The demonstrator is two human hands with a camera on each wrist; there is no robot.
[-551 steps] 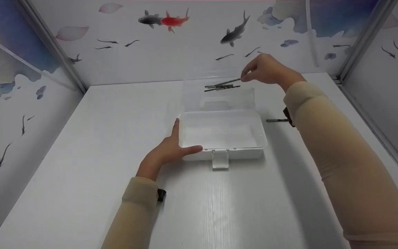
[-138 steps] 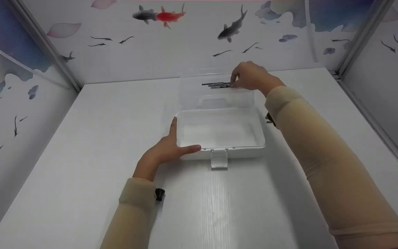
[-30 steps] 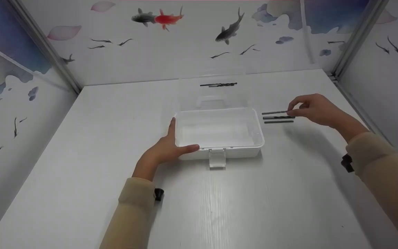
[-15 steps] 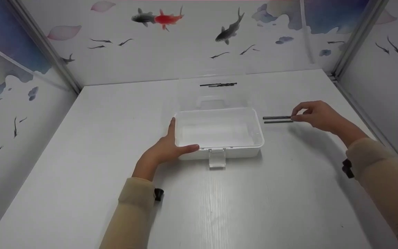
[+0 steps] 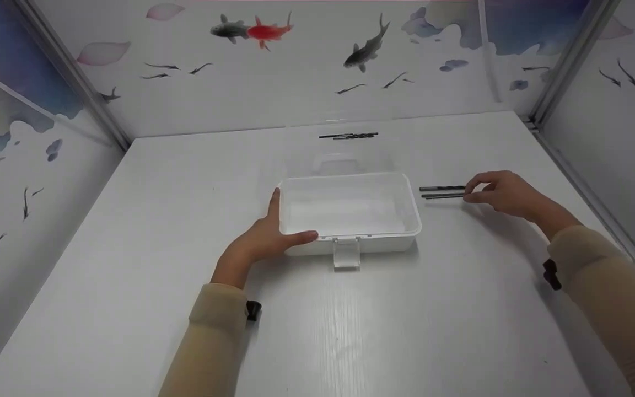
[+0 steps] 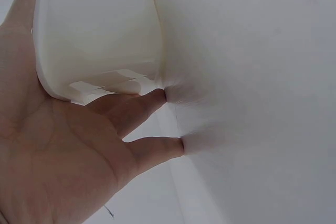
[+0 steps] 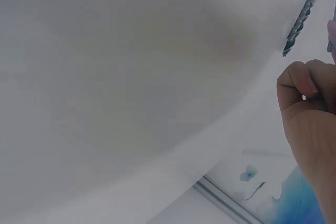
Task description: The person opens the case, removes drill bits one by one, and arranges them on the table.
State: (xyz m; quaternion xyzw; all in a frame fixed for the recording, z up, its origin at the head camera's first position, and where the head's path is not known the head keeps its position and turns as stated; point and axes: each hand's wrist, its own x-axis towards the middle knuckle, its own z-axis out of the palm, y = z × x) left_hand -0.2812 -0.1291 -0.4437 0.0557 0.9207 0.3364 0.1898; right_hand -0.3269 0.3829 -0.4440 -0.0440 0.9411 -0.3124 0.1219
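In the head view my left hand (image 5: 262,240) rests against the left end of a white plastic box (image 5: 350,243), its straight thumb along the front rim and index finger along the left side. The left wrist view shows its palm at the box, with straight fingertips reaching the table. My right hand (image 5: 502,193) pinches the right end of a thin drill bit (image 5: 441,197) low over the table, right of the box. Beside it lies a dark fluted drill bit (image 5: 433,188), also in the right wrist view. Another bit overlaps the held one.
The box's clear lid (image 5: 301,160) is folded back behind it. A few drill bits (image 5: 349,135) lie together there. A clear latch (image 5: 346,255) hangs at the box front. Printed panels (image 5: 317,82) stand around the white table (image 5: 317,342).
Over the last second my right hand has lowered the bit toward me, past the fluted one. Earlier it was at the lid, where more bits lay. My left hand has stayed at the box.
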